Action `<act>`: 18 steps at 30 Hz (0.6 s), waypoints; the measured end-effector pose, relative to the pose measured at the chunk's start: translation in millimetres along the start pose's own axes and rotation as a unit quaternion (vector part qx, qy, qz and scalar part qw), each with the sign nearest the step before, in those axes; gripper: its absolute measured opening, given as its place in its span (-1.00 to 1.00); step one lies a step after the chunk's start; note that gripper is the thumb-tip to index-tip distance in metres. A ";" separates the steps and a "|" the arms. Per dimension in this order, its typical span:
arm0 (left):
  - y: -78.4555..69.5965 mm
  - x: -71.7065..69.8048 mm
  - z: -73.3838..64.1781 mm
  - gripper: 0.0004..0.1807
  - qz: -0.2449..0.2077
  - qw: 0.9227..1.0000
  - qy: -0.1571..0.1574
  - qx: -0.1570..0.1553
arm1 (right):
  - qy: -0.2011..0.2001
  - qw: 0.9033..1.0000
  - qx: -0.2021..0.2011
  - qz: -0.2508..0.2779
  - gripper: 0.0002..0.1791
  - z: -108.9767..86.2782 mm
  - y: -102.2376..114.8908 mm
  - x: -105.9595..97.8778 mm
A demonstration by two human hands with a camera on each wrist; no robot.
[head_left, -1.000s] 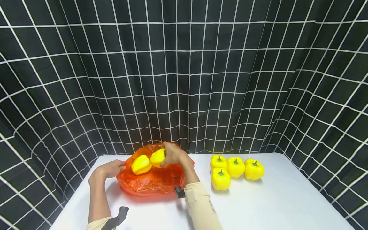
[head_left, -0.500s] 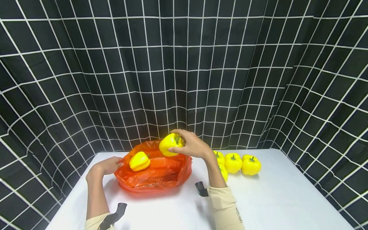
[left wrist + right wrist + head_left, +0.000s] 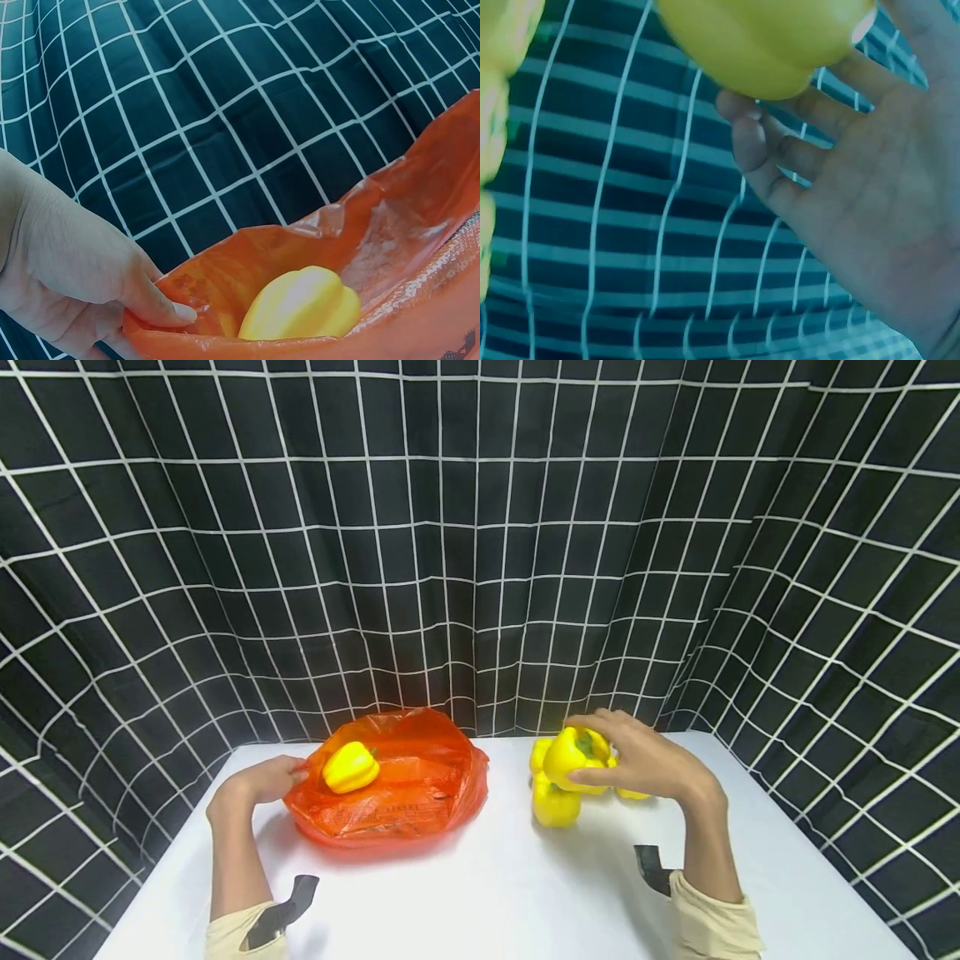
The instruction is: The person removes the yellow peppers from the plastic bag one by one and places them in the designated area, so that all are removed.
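Observation:
My left hand (image 3: 258,781) pinches the left rim of a red plastic bag (image 3: 405,827) that lies on the table with its mouth open. Inside the bag, near that hand, rests a yellow bell pepper (image 3: 350,767), seen also in the left wrist view (image 3: 304,306). Over at the right, my right hand (image 3: 645,756) grips another yellow bell pepper (image 3: 567,762) between thumb and fingers, held just above the pepper group. A loose yellow pepper (image 3: 555,806) stands in front of it. Other peppers behind are partly hidden by the right hand and the held pepper.
The white table (image 3: 480,893) carries the bag at left and the peppers at right. A black curtain with a white grid (image 3: 465,568) encloses the back and both sides. Dark straps are worn on both wrists.
My right hand has lifted a yellow pepper out of the bag and carried it rightward to the other peppers. The left hand keeps its hold on the bag's rim.

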State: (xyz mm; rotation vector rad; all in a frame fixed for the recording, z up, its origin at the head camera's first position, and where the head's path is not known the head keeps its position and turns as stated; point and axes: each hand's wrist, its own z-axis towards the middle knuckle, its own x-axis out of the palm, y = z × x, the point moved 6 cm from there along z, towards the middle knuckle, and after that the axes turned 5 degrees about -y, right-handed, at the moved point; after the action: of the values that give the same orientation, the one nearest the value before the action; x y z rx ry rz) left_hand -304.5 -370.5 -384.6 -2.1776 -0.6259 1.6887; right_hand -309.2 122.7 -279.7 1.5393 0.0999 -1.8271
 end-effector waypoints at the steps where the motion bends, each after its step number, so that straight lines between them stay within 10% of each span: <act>1: -0.2 -0.2 0.1 -0.40 0.002 1.000 0.000 -0.002 | 0.003 1.000 0.005 -0.004 -0.18 -6.6 -7.5 -2.8; 8: 2.9 -0.2 0.8 -0.41 0.001 1.000 0.001 0.000 | 0.063 0.995 0.076 -0.019 -0.24 -20.0 -42.9 7.4; 18: 1.4 -1.8 0.6 -0.43 0.009 1.000 0.002 0.014 | 0.173 0.964 0.186 -0.080 -0.23 -17.5 -67.4 43.4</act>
State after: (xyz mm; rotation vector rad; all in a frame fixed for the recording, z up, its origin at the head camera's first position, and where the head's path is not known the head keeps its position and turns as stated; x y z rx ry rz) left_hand -305.3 -372.6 -384.0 -2.1722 -0.5802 1.6914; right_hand -333.7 159.9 -348.7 2.1649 0.0464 -1.7490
